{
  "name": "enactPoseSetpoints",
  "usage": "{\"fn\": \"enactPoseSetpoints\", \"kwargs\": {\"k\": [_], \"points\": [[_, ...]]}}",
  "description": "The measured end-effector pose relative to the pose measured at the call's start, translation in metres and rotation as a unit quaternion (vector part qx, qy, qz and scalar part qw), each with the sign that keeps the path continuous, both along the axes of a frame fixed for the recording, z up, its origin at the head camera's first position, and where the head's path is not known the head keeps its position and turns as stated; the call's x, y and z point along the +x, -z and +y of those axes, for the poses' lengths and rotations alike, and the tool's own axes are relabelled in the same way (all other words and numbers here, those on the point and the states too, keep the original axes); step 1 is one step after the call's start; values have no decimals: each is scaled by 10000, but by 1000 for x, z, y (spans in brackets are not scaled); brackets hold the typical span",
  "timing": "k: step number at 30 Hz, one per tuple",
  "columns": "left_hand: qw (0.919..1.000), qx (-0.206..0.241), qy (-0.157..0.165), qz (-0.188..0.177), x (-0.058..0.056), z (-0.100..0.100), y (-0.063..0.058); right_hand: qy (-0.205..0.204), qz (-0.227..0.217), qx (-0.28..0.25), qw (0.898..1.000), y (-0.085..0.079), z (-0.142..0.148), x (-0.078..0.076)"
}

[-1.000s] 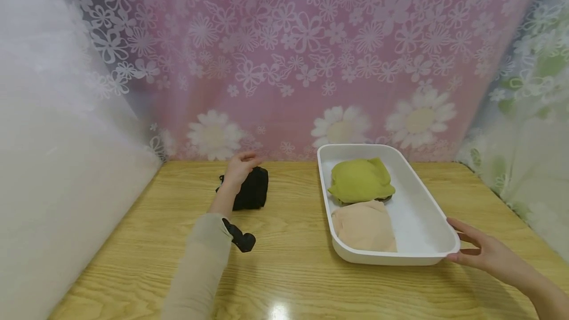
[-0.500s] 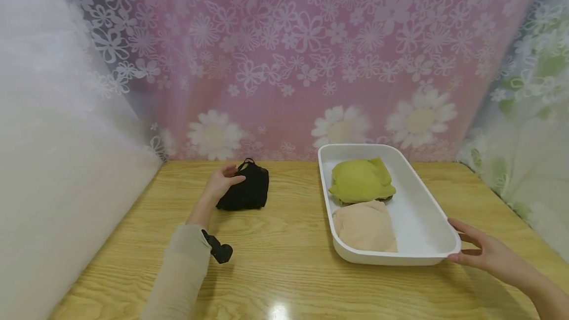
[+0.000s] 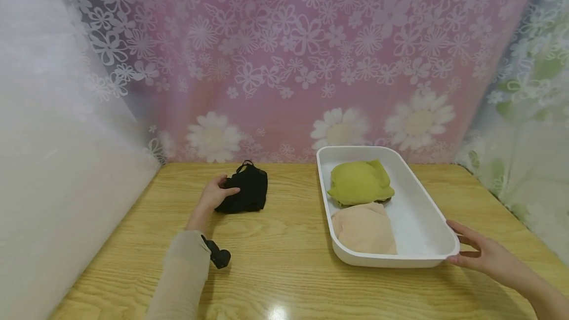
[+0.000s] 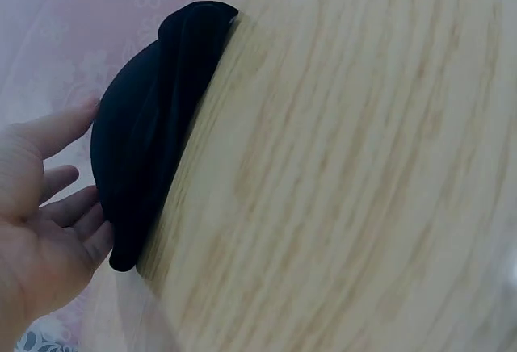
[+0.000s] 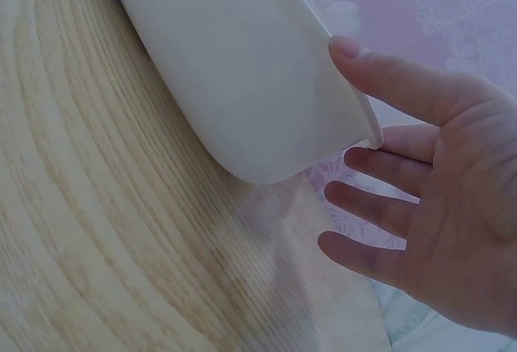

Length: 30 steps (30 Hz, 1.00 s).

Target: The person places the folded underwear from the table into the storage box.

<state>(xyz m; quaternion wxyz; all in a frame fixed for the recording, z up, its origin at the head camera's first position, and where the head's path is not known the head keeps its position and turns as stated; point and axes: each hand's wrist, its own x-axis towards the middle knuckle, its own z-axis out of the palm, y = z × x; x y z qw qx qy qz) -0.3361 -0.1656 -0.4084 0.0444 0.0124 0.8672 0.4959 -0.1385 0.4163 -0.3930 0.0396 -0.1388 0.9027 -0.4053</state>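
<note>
In the head view a folded black garment with thin straps, like a camisole [image 3: 249, 191], lies on the table at the left. My left hand [image 3: 214, 194] is at its left side, fingers spread, thumb over its near part. The left wrist view shows fingertips touching the edge of the black camisole [image 4: 145, 142], the hand not closed round it. My right hand [image 3: 489, 256] is at the near right corner of a white tray [image 3: 422, 221]. In the right wrist view its thumb touches the tray's rim, and the index finger is behind the corner. The other fingers are loosely extended.
Inside the tray lie a folded olive-yellow cloth [image 3: 360, 181] and, nearer, a folded peach cloth [image 3: 364, 228]. Something dark peeks out under the yellow one. A flowered pink curtain [image 3: 284, 63] stands behind the wooden table [image 3: 284, 280], with pale curtains at both sides.
My left hand has moved from above the black camisole leftward and down to its left side, uncovering the straps. The right hand and the tray have stayed in place.
</note>
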Motion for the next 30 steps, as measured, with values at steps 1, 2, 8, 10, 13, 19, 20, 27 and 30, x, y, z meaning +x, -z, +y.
{"fn": "enactPoseSetpoints", "kwargs": {"k": [1, 2, 8, 10, 13, 19, 20, 27, 30], "points": [[10000, -88, -30, 15, -1, 0, 2, 5, 6, 7, 10000, 0, 0, 0], [9998, -174, -53, 29, -2, 1, 3, 13, 4, 11, 10000, 0, 0, 0], [9986, -514, -111, -42, -7, 2, 8, 30, 7, 41, 10000, 0, -1, 1], [9982, -572, -110, -118, -9, 3, 9, 40, 0, 44, 10000, 0, 0, 1], [9980, -556, -137, -279, -12, 3, 7, 74, -60, 111, 9999, 0, 1, 1], [9969, -525, -353, -478, -13, 5, 3, 57, 117, 83, 9999, 1, 2, 0], [9964, -586, -390, -469, -13, 6, 2, 54, 133, 81, 9999, 1, 2, 1], [9939, -973, -476, -217, -13, 5, 3, 108, 19, 132, 9999, 1, 2, 2], [9929, -1081, -497, -15, -13, 2, 4, 119, 89, 166, 9998, 1, 1, 2]]}}
